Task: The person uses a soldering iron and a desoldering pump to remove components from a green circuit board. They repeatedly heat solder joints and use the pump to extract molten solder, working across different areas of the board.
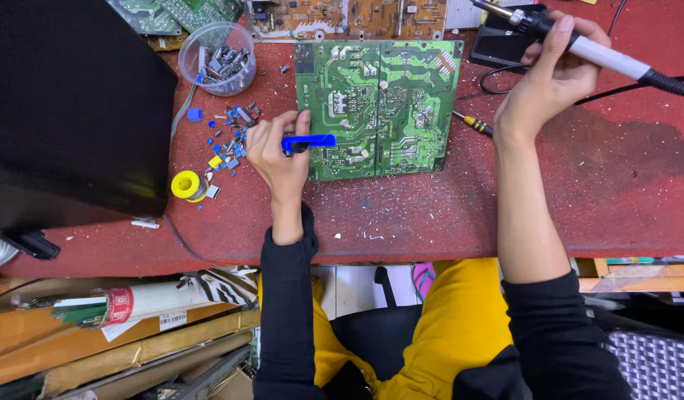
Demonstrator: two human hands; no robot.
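Note:
A green circuit board (pixel 379 104) lies solder side up on the red worktop (pixel 446 215). My left hand (pixel 277 152) rests at the board's left lower edge and grips blue-handled tweezers (pixel 310 141), whose tip lies over the board. Up and to the right, my right hand (pixel 553 74) holds a soldering iron (pixel 594 52) with a white and black handle. The iron's tip points up-left toward a black stand (pixel 505 41), away from the board.
A clear plastic cup (pixel 217 58) of small parts stands left of the board, with loose blue components (pixel 227 141) and a yellow solder spool (pixel 186 185) below it. A small yellow-handled screwdriver (pixel 475 122) lies right of the board. A black panel (pixel 68 111) fills the left.

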